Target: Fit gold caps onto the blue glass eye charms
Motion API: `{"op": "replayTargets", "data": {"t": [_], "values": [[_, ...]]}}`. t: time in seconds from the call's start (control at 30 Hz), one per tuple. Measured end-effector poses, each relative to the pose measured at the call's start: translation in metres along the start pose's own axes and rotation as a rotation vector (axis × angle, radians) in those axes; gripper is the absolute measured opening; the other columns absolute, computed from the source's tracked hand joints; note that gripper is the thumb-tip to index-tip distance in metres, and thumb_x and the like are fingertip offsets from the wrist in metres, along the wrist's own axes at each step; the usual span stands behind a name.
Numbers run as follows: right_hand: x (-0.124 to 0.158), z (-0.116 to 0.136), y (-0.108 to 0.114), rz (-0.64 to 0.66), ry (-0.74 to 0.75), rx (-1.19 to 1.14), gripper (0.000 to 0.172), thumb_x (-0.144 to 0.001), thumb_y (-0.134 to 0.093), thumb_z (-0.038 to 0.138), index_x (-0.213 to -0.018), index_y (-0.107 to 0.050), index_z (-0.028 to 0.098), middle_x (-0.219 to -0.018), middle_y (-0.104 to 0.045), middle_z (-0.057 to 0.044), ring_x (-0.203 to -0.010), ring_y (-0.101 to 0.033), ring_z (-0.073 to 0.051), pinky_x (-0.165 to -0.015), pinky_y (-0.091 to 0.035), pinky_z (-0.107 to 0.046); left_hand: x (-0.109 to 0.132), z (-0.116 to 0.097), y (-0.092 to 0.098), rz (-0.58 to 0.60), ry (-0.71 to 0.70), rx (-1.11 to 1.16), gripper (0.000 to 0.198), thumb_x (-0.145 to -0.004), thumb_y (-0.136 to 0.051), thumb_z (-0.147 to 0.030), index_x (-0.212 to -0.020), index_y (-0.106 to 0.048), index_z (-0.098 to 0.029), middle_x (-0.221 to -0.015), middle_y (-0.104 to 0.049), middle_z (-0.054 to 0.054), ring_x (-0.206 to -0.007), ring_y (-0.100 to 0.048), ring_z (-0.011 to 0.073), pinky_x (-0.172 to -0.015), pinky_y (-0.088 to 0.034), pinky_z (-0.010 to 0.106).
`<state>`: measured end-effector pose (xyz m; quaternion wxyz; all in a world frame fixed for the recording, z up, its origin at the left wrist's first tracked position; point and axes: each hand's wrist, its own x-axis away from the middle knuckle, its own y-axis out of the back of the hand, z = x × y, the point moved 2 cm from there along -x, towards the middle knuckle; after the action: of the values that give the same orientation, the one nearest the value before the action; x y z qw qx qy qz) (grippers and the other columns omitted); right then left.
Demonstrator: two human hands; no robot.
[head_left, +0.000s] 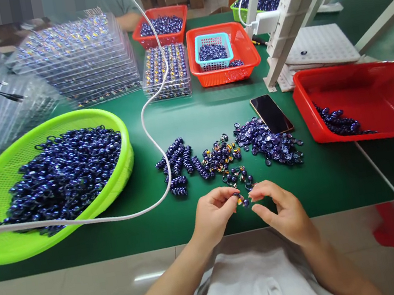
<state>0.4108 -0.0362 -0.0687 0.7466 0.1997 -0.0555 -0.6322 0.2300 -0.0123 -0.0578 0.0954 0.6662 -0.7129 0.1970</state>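
Near the table's front edge, my left hand (216, 213) pinches a small dark-blue and yellow part (242, 201) between thumb and fingertips. Facing it, my right hand (281, 208) has its thumb and fingers apart, close to that part, and I see nothing between them. Just beyond my hands lie a pile of small blue and yellow pieces (222, 155), a heap of shiny blue round caps (270, 142) and, to the left, several short stacks of blue ring-like pieces (177, 163).
On the left stands a green basket (126, 144) full of blue ring pieces. A white cable (143, 121) crosses the table. A phone (271, 113) touches the cap heap. Red trays (369, 130), clear stacked trays (90, 59) and a white post (286, 25) stand around; a person is beyond.
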Motion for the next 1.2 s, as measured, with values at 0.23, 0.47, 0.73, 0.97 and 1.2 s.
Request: {"op": "replayTargets", "data": {"t": [0.23, 0.47, 0.73, 0.97, 1.2], "values": [[-0.005, 0.016, 0.001, 0.007, 0.294, 0.183, 0.027, -0.087, -0.064, 0.012, -0.108, -0.063, 0.028, -0.097, -0.066, -0.003, -0.088, -0.064, -0.017, -0.086, -0.054, -0.037, -0.001, 0.006, -0.007, 0.037, -0.013, 0.012, 0.01, -0.065, -0.075, -0.02, -0.072, -0.074, -0.014, -0.065, -0.07, 0.002, -0.059, -0.06, 0.0123, -0.058, -0.047, 0.022], [-0.006, 0.012, -0.003, -0.021, 0.307, 0.286, 0.017, -0.091, -0.057, 0.012, -0.101, -0.062, 0.025, -0.092, -0.067, -0.004, -0.087, -0.064, -0.02, -0.081, -0.053, -0.037, -0.002, 0.008, -0.01, 0.094, -0.002, -0.06, 0.013, -0.071, -0.073, -0.023, -0.081, -0.076, -0.014, -0.07, -0.073, 0.004, -0.061, -0.062, 0.0135, -0.057, -0.049, 0.022], [-0.007, 0.008, 0.0, 0.006, 0.032, 0.175, 0.008, -0.093, -0.056, 0.019, -0.089, -0.06, 0.023, -0.084, -0.065, -0.002, -0.082, -0.064, -0.018, -0.076, -0.051, -0.03, 0.005, 0.012, -0.008, 0.154, -0.117, -0.231, 0.024, -0.083, -0.066, -0.025, -0.103, -0.077, -0.018, -0.1, -0.078, 0.009, -0.084, -0.071, 0.0218, -0.073, -0.058, 0.03], [-0.008, 0.002, 0.0, 0.021, -0.221, 0.021, 0.011, -0.091, -0.062, 0.028, -0.082, -0.06, 0.022, -0.076, -0.063, 0.001, -0.071, -0.059, -0.015, -0.068, -0.049, -0.026, 0.006, 0.01, -0.008, 0.125, -0.168, -0.286, 0.017, -0.081, -0.072, -0.028, -0.094, -0.079, -0.018, -0.09, -0.077, 0.007, -0.081, -0.07, 0.0202, -0.073, -0.054, 0.027], [-0.004, 0.006, 0.006, 0.132, 0.084, -0.024, 0.021, -0.096, -0.053, 0.016, -0.109, -0.064, 0.026, -0.089, -0.06, -0.001, -0.081, -0.06, -0.014, -0.074, -0.051, -0.027, 0.0, 0.007, -0.006, 0.205, -0.005, -0.014, 0.02, -0.076, -0.075, -0.033, -0.082, -0.076, -0.013, -0.07, -0.071, 0.004, -0.058, -0.057, 0.0112, -0.055, -0.044, 0.021]]}}
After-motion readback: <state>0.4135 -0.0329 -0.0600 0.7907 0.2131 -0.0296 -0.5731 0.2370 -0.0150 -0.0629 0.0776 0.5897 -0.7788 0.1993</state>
